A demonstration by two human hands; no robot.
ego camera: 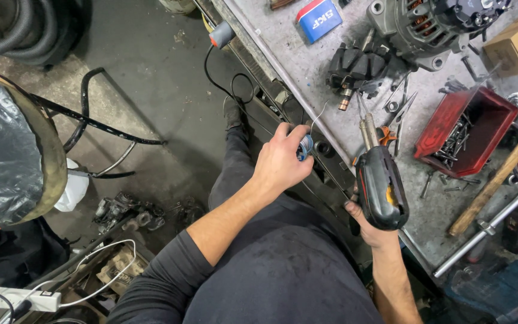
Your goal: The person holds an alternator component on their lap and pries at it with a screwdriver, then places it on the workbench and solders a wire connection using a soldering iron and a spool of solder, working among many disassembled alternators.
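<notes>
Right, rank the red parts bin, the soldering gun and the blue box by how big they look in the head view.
1. Red parts bin
2. Soldering gun, held in the right hand; it is nearer the camera, so its size against the bin is unsure.
3. Blue box, clearly smallest, partly cut off by the frame edge.

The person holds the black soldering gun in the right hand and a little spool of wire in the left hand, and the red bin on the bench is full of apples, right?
Not apples. The head view shows the red bin holding metal screws and bolts. The rest is right: the right hand holds the black soldering gun, and the left hand holds the small wire spool.
</notes>
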